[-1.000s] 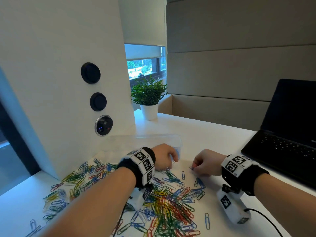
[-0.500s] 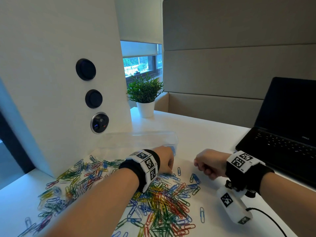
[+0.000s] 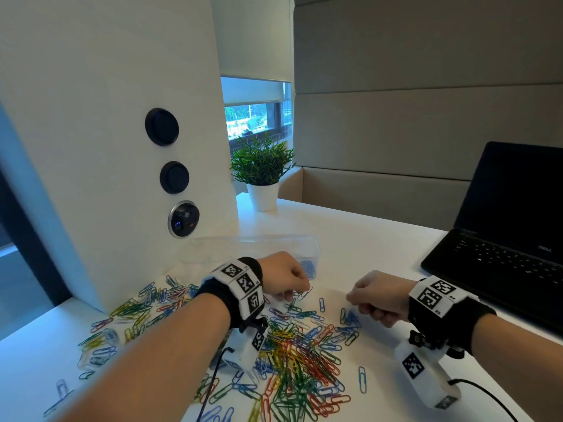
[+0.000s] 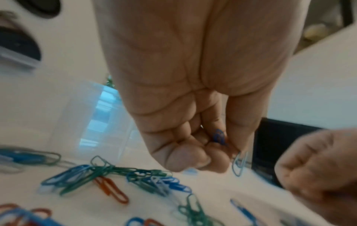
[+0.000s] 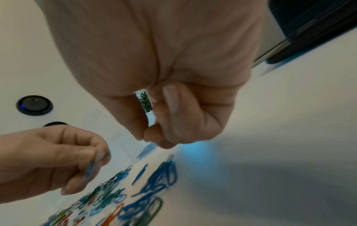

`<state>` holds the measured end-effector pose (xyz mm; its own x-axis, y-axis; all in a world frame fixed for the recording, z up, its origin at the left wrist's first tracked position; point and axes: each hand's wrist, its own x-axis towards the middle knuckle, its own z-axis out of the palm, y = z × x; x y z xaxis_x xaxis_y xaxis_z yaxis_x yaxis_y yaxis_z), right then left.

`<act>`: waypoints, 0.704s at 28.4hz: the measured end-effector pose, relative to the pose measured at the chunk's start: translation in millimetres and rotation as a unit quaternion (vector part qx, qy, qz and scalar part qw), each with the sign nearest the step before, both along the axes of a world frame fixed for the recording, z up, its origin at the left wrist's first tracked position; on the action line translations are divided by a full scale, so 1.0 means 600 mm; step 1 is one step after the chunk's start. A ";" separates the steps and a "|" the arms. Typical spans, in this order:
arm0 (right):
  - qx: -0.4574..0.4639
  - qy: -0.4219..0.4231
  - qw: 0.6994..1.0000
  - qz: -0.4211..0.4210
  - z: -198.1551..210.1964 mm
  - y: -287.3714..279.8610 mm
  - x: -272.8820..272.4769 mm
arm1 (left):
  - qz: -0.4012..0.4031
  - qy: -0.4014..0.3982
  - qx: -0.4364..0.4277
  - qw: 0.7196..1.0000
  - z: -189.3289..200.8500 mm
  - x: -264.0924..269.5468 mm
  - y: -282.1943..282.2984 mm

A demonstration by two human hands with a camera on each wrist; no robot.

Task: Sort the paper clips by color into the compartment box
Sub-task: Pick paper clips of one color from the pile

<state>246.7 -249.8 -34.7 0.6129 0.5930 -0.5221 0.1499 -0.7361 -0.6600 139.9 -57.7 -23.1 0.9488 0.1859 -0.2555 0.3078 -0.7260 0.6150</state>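
Observation:
A heap of mixed-colour paper clips (image 3: 292, 351) lies on the white table. Behind it stands the clear compartment box (image 3: 253, 248), with blue clips (image 3: 307, 268) in its right end. My left hand (image 3: 300, 292) hovers just in front of the box. It pinches a pale blue clip (image 4: 239, 165) at the fingertips and keeps more blue clips (image 4: 219, 136) in its curled palm. My right hand (image 3: 353, 303) is a fist above several blue clips (image 3: 352, 318). Its thumb and forefinger (image 5: 144, 136) press together, and what they pinch is too small to see.
An open black laptop (image 3: 502, 254) takes up the right side of the table. A potted plant (image 3: 262, 178) stands at the back. A white panel with round sockets (image 3: 182, 219) rises on the left, right behind the box. Loose clips (image 3: 100, 342) spread leftwards.
My right hand pinched a clip on the table, lifted off with it and curled into a fist. My left hand drew back slightly from the box, a clip now sticking out of its fingertips.

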 end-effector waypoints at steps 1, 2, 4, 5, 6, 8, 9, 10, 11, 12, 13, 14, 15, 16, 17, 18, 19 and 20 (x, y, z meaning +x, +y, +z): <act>0.005 -0.004 1.000 0.001 -0.001 -0.001 -0.001 | 0.015 -0.010 -0.040 0.999 0.002 -0.003 0.002; 0.010 -0.009 1.000 -0.002 0.000 -0.002 -0.004 | 0.025 -0.017 -0.071 0.997 0.004 -0.006 0.003; 0.019 -0.020 1.000 -0.012 0.003 -0.002 -0.008 | 0.033 -0.025 -0.108 0.993 0.008 -0.012 0.000; 0.018 -0.030 0.999 -0.014 0.005 0.000 -0.010 | 0.036 -0.027 -0.120 0.992 0.009 -0.015 -0.002; 0.007 -0.051 0.999 -0.009 0.008 0.000 -0.014 | 0.040 -0.029 -0.129 0.990 0.010 -0.018 -0.005; -0.044 -0.143 0.988 0.027 0.011 -0.002 -0.017 | 0.056 -0.037 -0.133 0.989 0.010 -0.023 -0.008; -0.069 -0.200 0.976 0.055 0.011 -0.004 -0.018 | 0.064 -0.042 -0.131 0.988 0.009 -0.025 -0.009; -0.087 -0.246 0.962 0.081 0.009 -0.006 -0.019 | 0.071 -0.048 -0.131 0.988 0.009 -0.027 -0.010; -0.100 -0.275 0.951 0.097 0.005 -0.008 -0.018 | 0.076 -0.054 -0.136 0.986 0.008 -0.028 -0.011; -0.108 -0.287 0.946 0.103 0.001 -0.009 -0.016 | 0.081 -0.058 -0.147 0.984 0.008 -0.028 -0.013; -0.111 -0.289 0.945 0.104 -0.002 -0.010 -0.017 | 0.086 -0.062 -0.161 0.981 0.007 -0.029 -0.015; -0.113 -0.287 0.946 0.105 -0.005 -0.010 -0.018 | 0.090 -0.064 -0.177 0.978 0.006 -0.029 -0.016; -0.112 -0.283 0.947 0.103 -0.006 -0.009 -0.019 | 0.093 -0.064 -0.192 0.975 0.003 -0.029 -0.017; -0.108 -0.280 0.949 0.099 -0.006 -0.008 -0.020 | 0.094 -0.064 -0.203 0.973 0.001 -0.029 -0.017; -0.102 -0.280 0.950 0.096 -0.006 -0.006 -0.023 | 0.096 -0.063 -0.212 0.971 -0.001 -0.030 -0.017; -0.098 -0.281 0.950 0.097 -0.005 -0.003 -0.026 | 0.098 -0.064 -0.219 0.969 -0.002 -0.031 -0.016; -0.093 -0.281 0.950 0.100 -0.005 -0.001 -0.029 | 0.101 -0.064 -0.226 0.967 -0.003 -0.031 -0.015; -0.088 -0.281 0.950 0.105 -0.006 0.002 -0.031 | 0.105 -0.064 -0.231 0.965 -0.003 -0.032 -0.013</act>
